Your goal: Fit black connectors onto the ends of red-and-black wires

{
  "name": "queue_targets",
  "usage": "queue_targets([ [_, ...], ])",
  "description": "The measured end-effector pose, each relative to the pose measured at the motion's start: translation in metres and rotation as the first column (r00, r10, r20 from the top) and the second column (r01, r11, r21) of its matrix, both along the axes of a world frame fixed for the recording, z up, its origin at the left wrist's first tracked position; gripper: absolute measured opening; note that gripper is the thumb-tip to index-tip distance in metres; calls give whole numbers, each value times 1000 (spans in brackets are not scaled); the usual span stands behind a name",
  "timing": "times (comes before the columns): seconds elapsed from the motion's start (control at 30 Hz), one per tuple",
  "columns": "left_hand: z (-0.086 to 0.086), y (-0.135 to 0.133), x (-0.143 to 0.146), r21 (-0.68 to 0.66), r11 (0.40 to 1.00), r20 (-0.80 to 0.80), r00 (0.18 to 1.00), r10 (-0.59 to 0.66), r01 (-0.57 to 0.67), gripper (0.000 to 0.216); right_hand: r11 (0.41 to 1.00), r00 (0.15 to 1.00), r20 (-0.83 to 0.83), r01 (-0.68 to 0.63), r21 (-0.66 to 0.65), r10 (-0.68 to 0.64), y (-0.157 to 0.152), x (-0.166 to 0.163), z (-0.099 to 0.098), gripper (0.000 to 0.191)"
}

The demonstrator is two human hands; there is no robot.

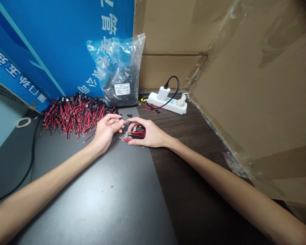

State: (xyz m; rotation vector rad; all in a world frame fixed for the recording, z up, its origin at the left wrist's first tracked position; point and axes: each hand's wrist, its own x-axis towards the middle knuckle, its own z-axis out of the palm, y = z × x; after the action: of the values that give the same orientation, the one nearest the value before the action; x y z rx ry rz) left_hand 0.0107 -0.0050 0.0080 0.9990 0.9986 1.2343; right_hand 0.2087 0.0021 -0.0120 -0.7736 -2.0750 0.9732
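My left hand (pixel 105 131) and my right hand (pixel 148 132) meet over the dark table, fingertips touching at a small black connector (pixel 124 121). The right hand is curled around a small bundle of red and black wires (pixel 132 135) with metal tips pointing left. The left hand's fingers are pinched toward the connector. Just left of the hands lies a big pile of red and black wires (pixel 73 114) with black connectors on them.
A clear plastic bag of small black parts (pixel 119 75) stands behind the hands. A white power strip (pixel 168 102) with a charger lies at the back right. Cardboard walls (pixel 257 85) close in the right side; a blue box (pixel 53 44) stands at left. A black cable (pixel 32 149) runs along the left.
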Motion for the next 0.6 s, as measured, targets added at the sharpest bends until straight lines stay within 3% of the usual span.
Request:
queue_targets([
  [0.1,1,0,1,-6,1000,9,1000,13,-13,31,996,996,-27,84,28,-83,0,-1,-2,59],
  [0.23,1,-1,2,-11,999,16,999,31,-31,32,973,983,43,172,157,-181,1,-2,-3,49],
  [0.4,0,-1,2,-6,998,35,998,56,-55,31,953,967,157,152,262,-198,-2,-3,-1,44],
  [0.6,1,-2,3,-13,997,42,996,78,-77,31,945,977,76,172,277,-200,-3,-4,1,44],
])
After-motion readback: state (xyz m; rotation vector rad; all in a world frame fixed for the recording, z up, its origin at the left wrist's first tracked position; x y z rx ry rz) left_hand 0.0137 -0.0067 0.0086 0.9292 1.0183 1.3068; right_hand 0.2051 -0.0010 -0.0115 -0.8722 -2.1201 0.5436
